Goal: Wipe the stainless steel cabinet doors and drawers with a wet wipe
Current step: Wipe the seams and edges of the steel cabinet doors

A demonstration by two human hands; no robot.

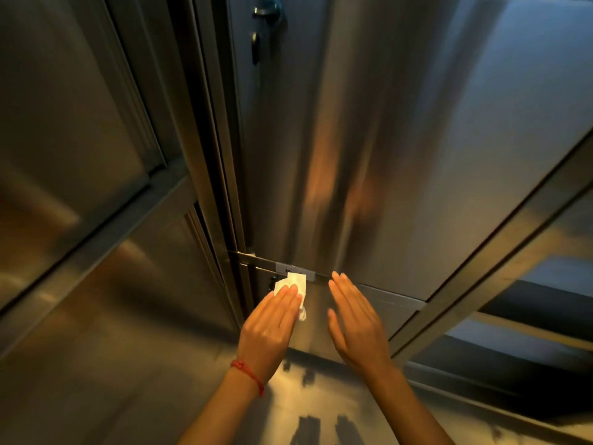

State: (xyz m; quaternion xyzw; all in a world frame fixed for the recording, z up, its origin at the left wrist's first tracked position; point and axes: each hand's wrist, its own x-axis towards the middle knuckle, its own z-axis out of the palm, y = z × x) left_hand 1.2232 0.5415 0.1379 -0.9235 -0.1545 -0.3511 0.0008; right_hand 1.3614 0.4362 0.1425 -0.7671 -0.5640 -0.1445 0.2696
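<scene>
A red string bracelet (248, 375) is worn on the left wrist. A crumpled white wet wipe (293, 285) is pressed flat under the straight fingers of the left hand (271, 322) against the brushed stainless steel cabinet door (369, 155); the right hand (354, 319) is held open just beside it, below a dark handle (266, 11).

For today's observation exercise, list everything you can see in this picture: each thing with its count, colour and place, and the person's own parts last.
Cabinet door: one, steel grey, upper centre.
Handle: one, dark, top of that door.
Lower panel: one, steel grey, under both hands.
Label: one, pale grey, on the strip between door and panel.
Wet wipe: one, white, pressed on the lower panel.
Bracelet: one, red, left wrist.
Left hand: flat, pressing the wet wipe.
Right hand: flat, bare, beside it.
</scene>
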